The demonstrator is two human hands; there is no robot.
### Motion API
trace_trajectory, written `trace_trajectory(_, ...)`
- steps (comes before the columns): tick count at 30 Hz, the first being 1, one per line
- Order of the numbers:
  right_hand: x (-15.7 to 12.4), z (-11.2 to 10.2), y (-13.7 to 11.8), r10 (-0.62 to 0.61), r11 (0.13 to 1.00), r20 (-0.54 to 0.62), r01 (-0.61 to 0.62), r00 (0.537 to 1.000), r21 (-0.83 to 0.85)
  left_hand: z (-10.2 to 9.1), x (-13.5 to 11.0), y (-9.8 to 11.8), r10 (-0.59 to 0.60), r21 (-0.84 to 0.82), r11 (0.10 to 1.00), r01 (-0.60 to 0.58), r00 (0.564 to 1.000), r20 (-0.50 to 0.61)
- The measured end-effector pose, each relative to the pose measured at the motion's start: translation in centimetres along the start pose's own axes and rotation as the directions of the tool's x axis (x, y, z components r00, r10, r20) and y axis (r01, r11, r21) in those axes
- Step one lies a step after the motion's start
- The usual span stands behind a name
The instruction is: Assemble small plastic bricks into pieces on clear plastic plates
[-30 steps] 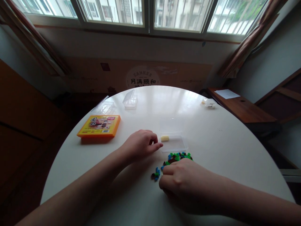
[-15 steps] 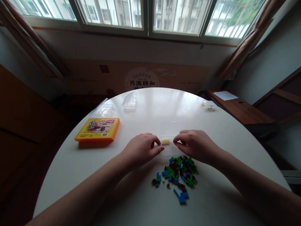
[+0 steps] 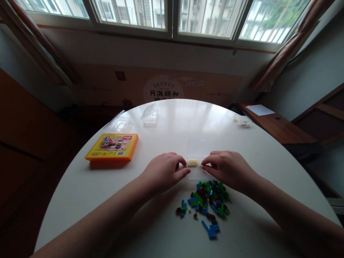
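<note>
A short row of pale yellow bricks point(image 3: 192, 163) lies in an open, clear plastic box point(image 3: 201, 175). At the row's left end is my left hand point(image 3: 166, 168), its thumb and index finger curved with their tips a little apart; whether they touch the row is hard to tell. My right hand point(image 3: 231, 166) pinches a small pale yellow brick point(image 3: 200, 166) close to the row's right end. Nearer to me, just below the box, is a loose pile of green, blue and brown bricks point(image 3: 209, 199), with some blue ones point(image 3: 211, 230) at its front.
An orange-and-yellow game box point(image 3: 113, 147) lies on the left of the round white table point(image 3: 102, 200). Two clear plastic cases point(image 3: 120, 124) point(image 3: 151, 120) stand behind it. A small clear bag point(image 3: 243, 122) is at the far right, beside a wooden desk point(image 3: 287, 127) with white paper.
The view has shifted slightly. My right fingertips now show a small yellow brick between them, near the row's end. My left hand stays beside the row's left end.
</note>
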State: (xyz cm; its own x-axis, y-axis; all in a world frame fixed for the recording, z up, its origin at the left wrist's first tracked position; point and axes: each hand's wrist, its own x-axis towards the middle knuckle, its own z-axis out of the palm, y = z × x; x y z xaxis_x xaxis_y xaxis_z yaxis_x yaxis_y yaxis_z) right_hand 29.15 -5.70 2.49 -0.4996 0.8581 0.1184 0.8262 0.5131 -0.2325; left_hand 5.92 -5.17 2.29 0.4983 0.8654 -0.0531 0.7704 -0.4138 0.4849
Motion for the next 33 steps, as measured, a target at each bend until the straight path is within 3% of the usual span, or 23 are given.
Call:
trace_trajectory(6,0.1,0.2,-0.4,0.044,0.999,0.035,-0.044,0.998,-0.021,0.1,0.0,-0.2,0.013,0.005,1.0,-0.013,1.0,-0.006)
trace_trajectory(16,0.3,0.6,-1.2,0.076,0.995,-0.011,-0.077,0.997,-0.057,0.2,0.0,-0.1,0.007,0.003,1.0,-0.007,1.0,-0.012)
trace_trajectory(33,0.2,0.5,-1.4,0.073,0.997,0.007,-0.073,0.997,-0.04,0.3,0.0,-0.1,0.001,-0.019,1.0,-0.001,1.0,-0.013)
